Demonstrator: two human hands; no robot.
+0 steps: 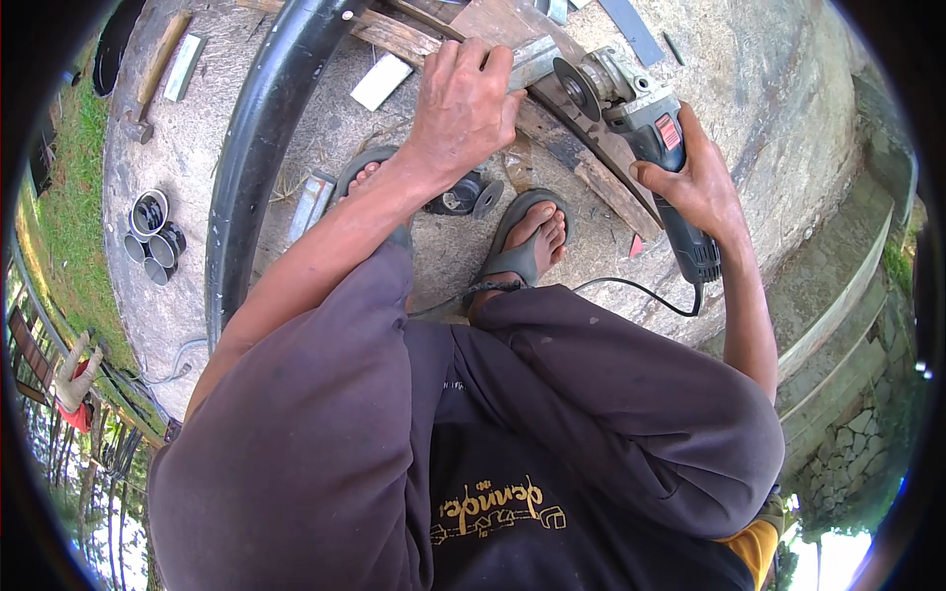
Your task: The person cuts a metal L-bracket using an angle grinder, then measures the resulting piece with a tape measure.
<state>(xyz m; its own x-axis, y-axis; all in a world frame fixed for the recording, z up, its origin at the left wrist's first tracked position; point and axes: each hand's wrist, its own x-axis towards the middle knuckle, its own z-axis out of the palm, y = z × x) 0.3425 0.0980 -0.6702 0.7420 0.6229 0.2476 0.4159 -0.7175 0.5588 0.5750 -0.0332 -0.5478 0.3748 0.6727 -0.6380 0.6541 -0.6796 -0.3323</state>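
My left hand (461,108) is closed around a short grey metal tube (534,61), pressing it over strips of wood (399,37). My right hand (698,185) grips the body of an angle grinder (658,128), thumb on one side and fingers wrapped round the other. The grinder's dark disc (575,89) stands close beside the tube's right end; whether it touches cannot be made out. From the grinder's rear, a black cord (641,286) runs back under my leg. A second grinder (457,197) lies between my sandalled feet, its disc (488,200) facing up.
A long black pipe (264,128) curves along my left. Beyond it lie a hammer (153,79), a metal offcut (185,67) and several short pipe rings (150,213). A white block (380,82) and another metal piece (312,205) rest nearer. A concrete ledge (838,286) runs at right.
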